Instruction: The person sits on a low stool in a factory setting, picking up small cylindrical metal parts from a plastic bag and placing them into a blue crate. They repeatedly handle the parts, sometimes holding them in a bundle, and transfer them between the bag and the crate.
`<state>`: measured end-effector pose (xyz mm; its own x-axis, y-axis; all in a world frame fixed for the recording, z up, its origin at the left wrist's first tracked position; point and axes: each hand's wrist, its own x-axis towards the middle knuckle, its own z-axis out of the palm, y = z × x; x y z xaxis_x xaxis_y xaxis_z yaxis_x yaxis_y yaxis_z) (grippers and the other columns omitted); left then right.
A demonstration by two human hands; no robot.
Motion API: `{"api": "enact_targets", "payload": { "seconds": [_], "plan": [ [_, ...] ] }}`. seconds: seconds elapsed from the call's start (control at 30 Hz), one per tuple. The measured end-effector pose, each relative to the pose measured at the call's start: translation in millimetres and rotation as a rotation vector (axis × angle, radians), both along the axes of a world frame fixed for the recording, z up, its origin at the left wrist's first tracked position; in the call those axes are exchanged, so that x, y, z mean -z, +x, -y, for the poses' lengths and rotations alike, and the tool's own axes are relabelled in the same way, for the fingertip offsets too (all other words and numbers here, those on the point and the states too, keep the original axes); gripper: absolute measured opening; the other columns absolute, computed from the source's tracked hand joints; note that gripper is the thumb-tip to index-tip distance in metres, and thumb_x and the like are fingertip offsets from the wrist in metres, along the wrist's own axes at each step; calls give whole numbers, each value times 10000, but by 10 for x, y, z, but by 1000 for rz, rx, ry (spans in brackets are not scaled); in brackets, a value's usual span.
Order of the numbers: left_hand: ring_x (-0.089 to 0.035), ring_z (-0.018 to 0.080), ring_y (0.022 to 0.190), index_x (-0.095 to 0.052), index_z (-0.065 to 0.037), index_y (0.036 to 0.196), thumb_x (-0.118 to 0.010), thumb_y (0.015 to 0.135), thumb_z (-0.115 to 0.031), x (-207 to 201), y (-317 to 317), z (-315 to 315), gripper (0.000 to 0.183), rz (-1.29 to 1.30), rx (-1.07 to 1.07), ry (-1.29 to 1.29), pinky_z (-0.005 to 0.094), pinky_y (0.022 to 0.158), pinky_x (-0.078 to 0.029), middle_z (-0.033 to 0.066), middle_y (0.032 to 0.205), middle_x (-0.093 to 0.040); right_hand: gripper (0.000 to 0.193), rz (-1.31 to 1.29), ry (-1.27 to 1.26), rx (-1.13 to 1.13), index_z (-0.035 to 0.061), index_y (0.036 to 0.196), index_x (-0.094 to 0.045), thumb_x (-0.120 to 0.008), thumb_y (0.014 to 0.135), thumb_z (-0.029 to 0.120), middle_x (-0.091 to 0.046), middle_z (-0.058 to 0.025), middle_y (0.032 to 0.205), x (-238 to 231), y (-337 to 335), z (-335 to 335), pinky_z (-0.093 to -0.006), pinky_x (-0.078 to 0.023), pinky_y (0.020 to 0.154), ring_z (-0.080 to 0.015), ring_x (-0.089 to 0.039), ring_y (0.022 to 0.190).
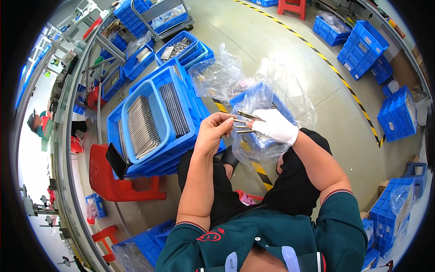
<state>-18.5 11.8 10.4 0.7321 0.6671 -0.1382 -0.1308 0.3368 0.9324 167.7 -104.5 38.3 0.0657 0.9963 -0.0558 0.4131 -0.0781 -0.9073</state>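
My right hand [275,127], in a white glove, is closed around several slim, shiny metal rods [245,114] whose ends stick out to the left. My bare left hand [212,132] pinches the tip of one rod between thumb and fingers, so the two hands nearly meet. Beneath them, a blue crate lined with a clear plastic bag [258,96] holds more metal pieces, partly covered by the right hand. To the left, a light-blue basket [166,114] carries neat rows of metal rods [142,127], resting on a larger blue crate [187,97] with further rods along its sides.
A black flat object [117,161] leans at the crate's near corner, beside a red stool [105,171]. Farther off, a blue bin [195,41] holds loose metal parts. Stacked blue crates [360,50] line the right. Yellow-black tape [312,47] crosses the floor. Another person [40,124] is far left.
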Motion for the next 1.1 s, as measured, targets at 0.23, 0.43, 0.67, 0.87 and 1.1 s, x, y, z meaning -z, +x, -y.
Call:
{"api": "enact_targets", "payload": {
  "seconds": [0.23, 0.43, 0.67, 0.87, 1.1],
  "plan": [
    [-548, 81, 626, -639, 27, 969, -667, 850, -131, -9, -12, 7, 201, 43, 31, -37, 196, 560, -425, 43, 749, -628, 358, -31, -24, 32, 22, 847, -599, -558, 871, 377, -555, -134, 685, 56, -35, 13, -351, -415, 618, -247, -523, 639],
    [-531, 86, 611, -632, 28, 926, -627, 880, -120, 44, 2, 2, 155, -8, 5, -21, 222, 549, -429, 42, 719, -601, 330, 11, 24, 33, 26, 852, -603, -565, 874, 352, -557, -122, 685, 99, -44, -5, -345, -417, 611, -230, -522, 632],
    [-469, 71, 584, -632, 18, 934, -613, 897, -153, -36, -21, -79, 176, 32, -201, 68, 209, 544, -385, 17, 711, -568, 332, -373, -150, 74, 27, 856, -622, -548, 902, 348, -515, -28, 651, 32, 13, 13, -282, -388, 564, -104, -468, 624],
    [-473, 49, 684, -648, 6, 945, -649, 871, -187, -12, 47, 26, 207, 24, -92, 91, 202, 657, -366, -12, 778, -593, 367, -194, -133, 11, 43, 735, -550, -529, 927, 354, -465, 18, 622, 93, -86, 1, -265, -343, 511, -78, -399, 565],
    [-502, 55, 735, -653, 5, 912, -687, 841, -189, -26, 21, 64, 210, -37, -34, 105, 207, 705, -383, -9, 802, -605, 405, 12, -148, 21, 32, 769, -582, -511, 910, 405, -514, -85, 629, 71, -105, -31, -327, -390, 560, -182, -491, 590]
  ]
}}
